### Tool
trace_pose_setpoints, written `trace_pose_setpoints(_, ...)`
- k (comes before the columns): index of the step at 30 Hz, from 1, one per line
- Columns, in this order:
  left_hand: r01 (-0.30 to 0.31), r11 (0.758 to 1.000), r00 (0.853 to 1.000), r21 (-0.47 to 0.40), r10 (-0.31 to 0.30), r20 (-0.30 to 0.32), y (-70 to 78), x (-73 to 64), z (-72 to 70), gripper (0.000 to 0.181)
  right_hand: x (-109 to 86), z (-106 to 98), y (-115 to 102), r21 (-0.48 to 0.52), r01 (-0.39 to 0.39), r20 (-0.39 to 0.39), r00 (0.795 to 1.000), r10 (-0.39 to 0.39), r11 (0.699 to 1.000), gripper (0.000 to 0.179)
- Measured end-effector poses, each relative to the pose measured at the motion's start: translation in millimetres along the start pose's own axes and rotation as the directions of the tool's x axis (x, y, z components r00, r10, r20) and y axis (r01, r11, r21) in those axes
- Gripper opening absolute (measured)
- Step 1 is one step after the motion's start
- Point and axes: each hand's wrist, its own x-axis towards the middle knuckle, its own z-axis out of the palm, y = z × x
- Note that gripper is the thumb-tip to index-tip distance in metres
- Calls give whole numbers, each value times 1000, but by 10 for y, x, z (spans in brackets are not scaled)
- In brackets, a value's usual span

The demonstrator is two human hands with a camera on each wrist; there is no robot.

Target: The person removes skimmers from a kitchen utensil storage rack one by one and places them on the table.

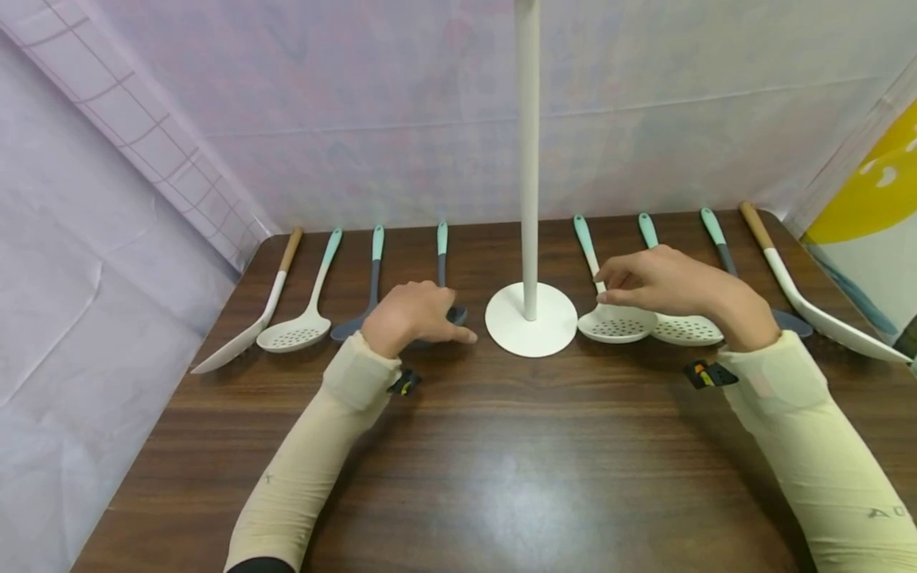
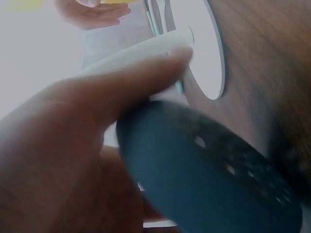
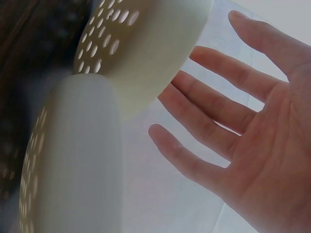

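My left hand (image 1: 411,314) hovers over a dark grey slotted spoon (image 1: 457,316) with a mint handle tip, its thumb stretched out to the right. In the left wrist view, that spoon's perforated bowl (image 2: 194,165) fills the space beside the thumb; no grip on it shows. Over a white skimmer (image 1: 616,325) with a mint handle is my right hand (image 1: 669,282), its palm facing left. The right wrist view has the hand's fingers (image 3: 204,126) spread and relaxed near a white perforated bowl (image 3: 155,58). Beside it lies a second white skimmer (image 1: 688,330), partly hidden by the wrist.
Between my hands stands a white pole (image 1: 528,159) on a round base (image 1: 530,341). At left lie a wooden-handled white turner (image 1: 269,306), a white skimmer (image 1: 297,330) and a dark utensil (image 1: 374,282). Another dark utensil (image 1: 791,322) and turner (image 1: 788,278) lie far right.
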Motion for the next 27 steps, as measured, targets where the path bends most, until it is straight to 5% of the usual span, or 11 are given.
trace_pose_setpoints(5,6,1000,999,3,-6,39,16,8,3,105,-9,-6,6,6,-8,5,1000,8,1000,37)
trace_pose_setpoints(10,-13,999,1000,-33,14,16,31,9,7,103,-21,-23,10,-13,-4,-8,1000,4,1000,34)
trace_pose_setpoints(16,-55,994,994,-93,45,-99,8,25,-3,89,-23,-43,25,-25,9,-20,1000,-9,1000,28)
trace_pose_setpoints(22,-102,990,957,-98,71,-282,-60,20,-68,58,-31,-53,15,-25,6,-25,1000,-7,1000,28)
trace_pose_setpoints(27,-99,992,928,-82,62,-367,-102,-46,-137,48,-19,-31,18,-18,12,-40,999,-13,1000,28)
